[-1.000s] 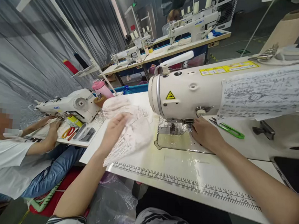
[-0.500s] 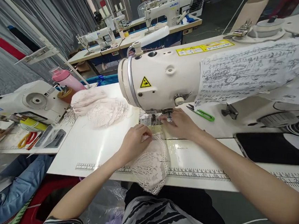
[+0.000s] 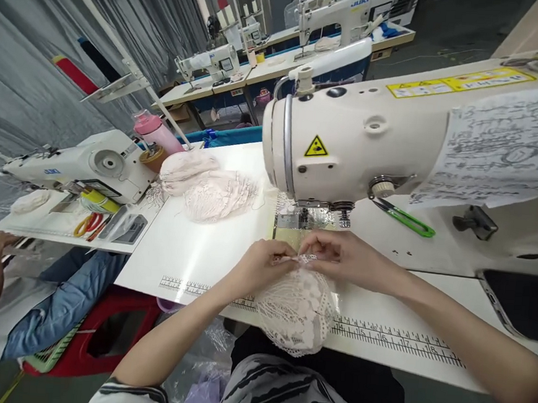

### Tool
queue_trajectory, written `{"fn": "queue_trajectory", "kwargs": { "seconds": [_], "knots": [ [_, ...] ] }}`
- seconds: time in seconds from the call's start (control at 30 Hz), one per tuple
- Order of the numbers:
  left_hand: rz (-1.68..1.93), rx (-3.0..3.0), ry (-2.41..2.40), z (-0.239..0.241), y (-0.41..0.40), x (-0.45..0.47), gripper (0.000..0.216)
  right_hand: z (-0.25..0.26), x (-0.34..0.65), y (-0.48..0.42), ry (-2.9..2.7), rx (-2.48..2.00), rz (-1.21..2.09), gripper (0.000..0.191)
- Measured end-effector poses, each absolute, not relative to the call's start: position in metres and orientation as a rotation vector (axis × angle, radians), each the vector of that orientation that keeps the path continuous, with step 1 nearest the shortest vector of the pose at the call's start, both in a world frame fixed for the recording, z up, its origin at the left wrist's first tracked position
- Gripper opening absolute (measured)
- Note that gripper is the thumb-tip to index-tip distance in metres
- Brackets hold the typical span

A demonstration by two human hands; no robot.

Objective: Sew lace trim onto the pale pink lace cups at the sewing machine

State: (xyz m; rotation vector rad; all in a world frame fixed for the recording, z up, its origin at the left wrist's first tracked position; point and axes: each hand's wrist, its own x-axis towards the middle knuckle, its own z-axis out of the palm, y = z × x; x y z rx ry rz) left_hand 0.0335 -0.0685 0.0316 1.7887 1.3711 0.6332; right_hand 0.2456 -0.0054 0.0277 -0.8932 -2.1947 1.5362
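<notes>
Lace piece (image 3: 298,306): top edge pinched between left hand (image 3: 260,266) and right hand (image 3: 346,259); remainder drapes over table edge (image 3: 378,350).

The white table (image 3: 199,255) bears a sewing machine (image 3: 348,145), lace pile (image 3: 218,191), snips (image 3: 407,220) and lace piece (image 3: 298,309).

the right hand (image 3: 346,260) has left the presser foot (image 3: 302,216) and now meets the left hand (image 3: 264,266), both seemingly pinching the lace piece's (image 3: 300,306) top edge, drawn back from the needle.
</notes>
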Motion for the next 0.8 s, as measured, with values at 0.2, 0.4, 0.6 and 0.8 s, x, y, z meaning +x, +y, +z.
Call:
{"fn": "queue_trajectory", "kwargs": {
  "seconds": [0.2, 0.4, 0.6, 0.8],
  "knots": [
    [0.797, 1.542, 1.298, 0.040, -0.089, 0.025, 0.021, 0.046, 0.250, -0.016, -2.089, -0.886, 1.709, 0.038],
    [0.740, 1.504, 1.530, 0.045, -0.088, 0.023, 0.029, 0.056, 0.256, -0.013, -2.230, -0.960, 1.545, 0.037],
    [0.411, 2.145, 1.876, 0.034, -0.045, 0.021, 0.023, 0.029, 0.249, 0.000, -2.520, -1.441, 0.392, 0.027],
    [0.465, 2.896, 1.467, 0.024, -0.051, 0.035, 0.023, 0.014, 0.245, 0.001, -2.657, -1.033, -0.009, 0.038]
  ]
}}
